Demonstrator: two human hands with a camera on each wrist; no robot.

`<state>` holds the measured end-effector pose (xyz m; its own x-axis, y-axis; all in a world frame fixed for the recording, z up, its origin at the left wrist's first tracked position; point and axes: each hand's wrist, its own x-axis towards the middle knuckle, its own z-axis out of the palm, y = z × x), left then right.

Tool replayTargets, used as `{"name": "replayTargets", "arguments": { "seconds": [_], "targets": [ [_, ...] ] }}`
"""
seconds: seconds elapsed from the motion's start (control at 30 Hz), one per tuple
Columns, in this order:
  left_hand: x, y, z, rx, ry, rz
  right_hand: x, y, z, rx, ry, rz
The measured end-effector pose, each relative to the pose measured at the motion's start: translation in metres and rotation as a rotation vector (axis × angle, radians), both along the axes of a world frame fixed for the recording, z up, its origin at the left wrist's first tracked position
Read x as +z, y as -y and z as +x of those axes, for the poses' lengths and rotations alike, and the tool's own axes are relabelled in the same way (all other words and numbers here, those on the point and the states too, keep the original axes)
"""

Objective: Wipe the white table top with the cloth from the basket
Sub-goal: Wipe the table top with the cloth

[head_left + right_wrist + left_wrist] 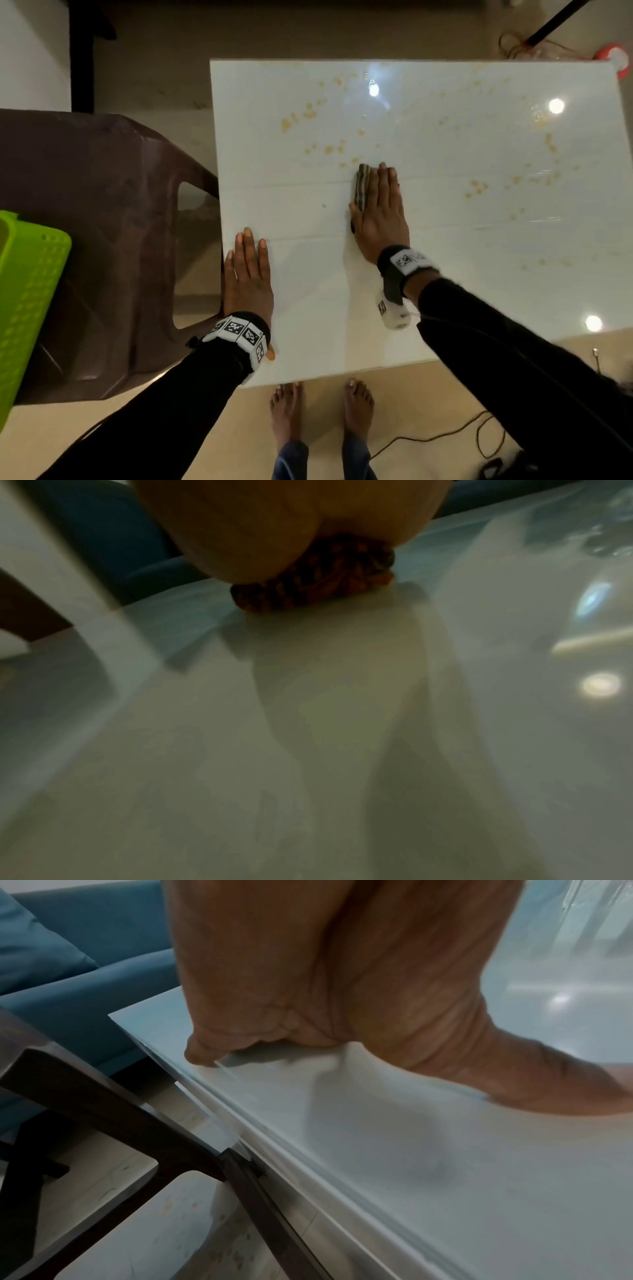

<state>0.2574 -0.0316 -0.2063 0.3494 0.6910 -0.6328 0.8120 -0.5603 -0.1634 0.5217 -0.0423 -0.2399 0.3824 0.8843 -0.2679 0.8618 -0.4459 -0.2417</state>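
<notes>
While your right hand (380,212) presses flat, fingers straight, on the folded dark striped cloth (362,186) mid-way across the glossy white table top (479,205), you're mid-wipe. Left hand (248,277) lies flat and relaxed at the near left edge, holding nothing. Yellowish splatter spots (308,113) sit farther out, so I'd push there next
</notes>
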Motion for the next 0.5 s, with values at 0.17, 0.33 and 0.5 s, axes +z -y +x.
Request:
{"name": "replayTargets", "arguments": {
  "seconds": [0.17,0.33,0.5],
  "targets": [
    [0.004,0.002,0.001,-0.008,-0.019,-0.027,0.012,0.149,-0.042,0.082,0.033,-0.03],
    [0.007,0.002,0.005,-0.01,-0.065,-0.046,0.01,0.187,-0.031,0.18,0.008,-0.094],
    [0.011,0.004,0.009,-0.028,-0.121,-0.02,-0.007,0.047,0.05,0.07,0.075,-0.036]
  ]
}}
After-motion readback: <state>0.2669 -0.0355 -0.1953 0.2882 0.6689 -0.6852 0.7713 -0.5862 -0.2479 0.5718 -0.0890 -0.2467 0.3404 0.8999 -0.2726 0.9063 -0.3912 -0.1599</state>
